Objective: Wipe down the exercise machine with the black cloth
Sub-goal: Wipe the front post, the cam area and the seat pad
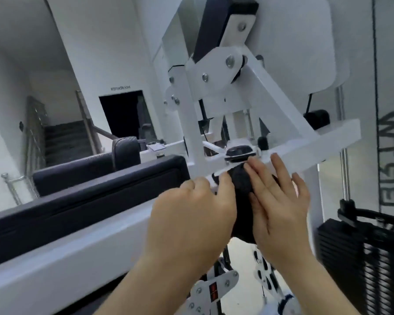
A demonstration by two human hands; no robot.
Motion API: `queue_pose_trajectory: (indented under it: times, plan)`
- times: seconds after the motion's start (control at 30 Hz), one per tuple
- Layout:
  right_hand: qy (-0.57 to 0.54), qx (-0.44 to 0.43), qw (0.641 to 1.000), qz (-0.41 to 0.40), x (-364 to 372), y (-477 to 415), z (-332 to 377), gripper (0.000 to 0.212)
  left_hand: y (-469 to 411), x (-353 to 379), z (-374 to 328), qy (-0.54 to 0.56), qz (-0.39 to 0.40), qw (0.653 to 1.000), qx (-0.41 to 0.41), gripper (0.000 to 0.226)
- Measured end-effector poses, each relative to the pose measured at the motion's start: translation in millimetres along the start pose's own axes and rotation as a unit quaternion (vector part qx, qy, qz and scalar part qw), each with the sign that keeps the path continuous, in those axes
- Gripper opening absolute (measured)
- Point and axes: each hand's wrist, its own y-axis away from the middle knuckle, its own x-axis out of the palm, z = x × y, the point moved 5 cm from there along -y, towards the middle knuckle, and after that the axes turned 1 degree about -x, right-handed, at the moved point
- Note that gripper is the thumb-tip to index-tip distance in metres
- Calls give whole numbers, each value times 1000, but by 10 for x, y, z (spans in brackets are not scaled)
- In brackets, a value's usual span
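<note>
Cloth, blk, at white machine bar; L hand curled round it, R hand flat, fingers straight.

Two hands, one black cloth, one exercise machine, one weight stack, one staircase.

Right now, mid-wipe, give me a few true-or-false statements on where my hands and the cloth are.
1. The left hand and the right hand both touch the black cloth. True.
2. The cloth is pressed to the weight stack. False: it is up at the white crossbar; the weight stack stands off to the right.
3. The right hand's fingers are straight. True.
4. The left hand lies flat and open. False: its fingers curl round the cloth.
</note>
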Motion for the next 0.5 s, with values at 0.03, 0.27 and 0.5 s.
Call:
queue_pose_trajectory:
  times: [0.03, 0.27, 0.5]
  plan:
    - [18, 13, 1000, 16, -45, -36, -10, 41, -92, 8, 15, 13, 9, 1000, 8, 22]
    - [-77, 404, 907, -87, -169, -168, -183, 31, -789, 81, -180, 78, 88, 987, 114, 21]
    - [-264, 678, 681, -82, -65, -421, 384, 32, -806, 65, 16, 208, 240, 935, 158, 32]
